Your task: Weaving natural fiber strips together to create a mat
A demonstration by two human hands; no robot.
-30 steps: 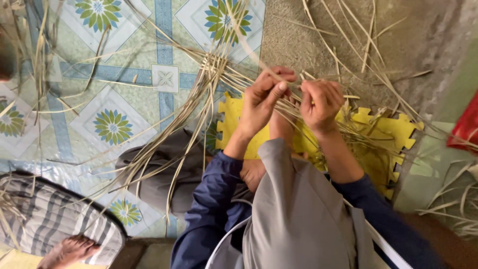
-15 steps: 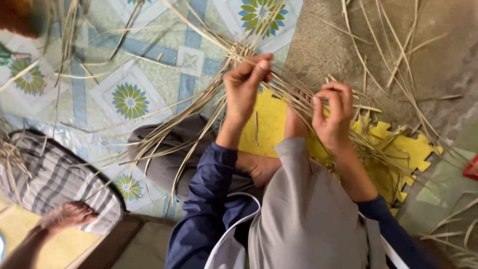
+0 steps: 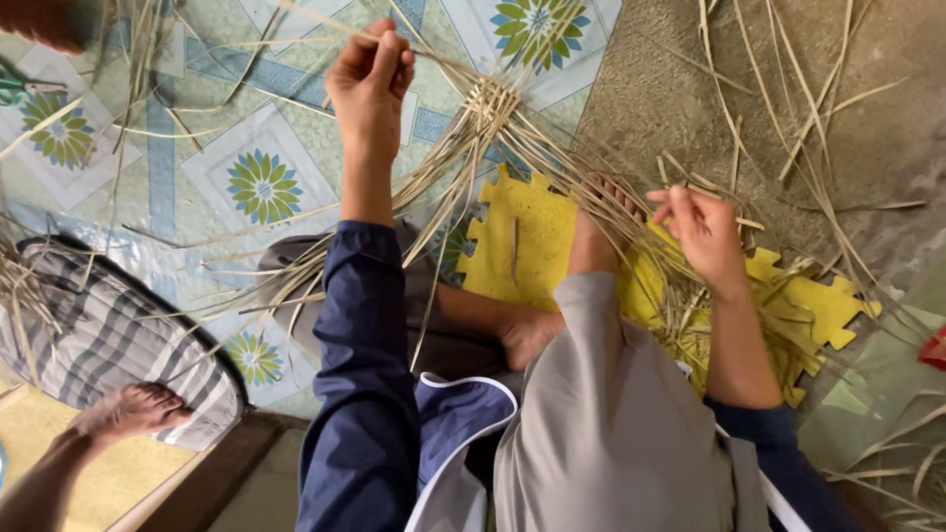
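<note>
Our left hand pinches 1 straw strip at 11 o'clock; our right hand grips strips at 3 o'clock over the yellow foam mat.

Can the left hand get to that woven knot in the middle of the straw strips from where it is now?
Probably yes. The left hand is raised, pinching a strip that runs to the woven centre, which lies just beside it. Only loose strips lie between them; nothing solid blocks the way.

Striped cushion, green scissors, floral floor mat
</note>
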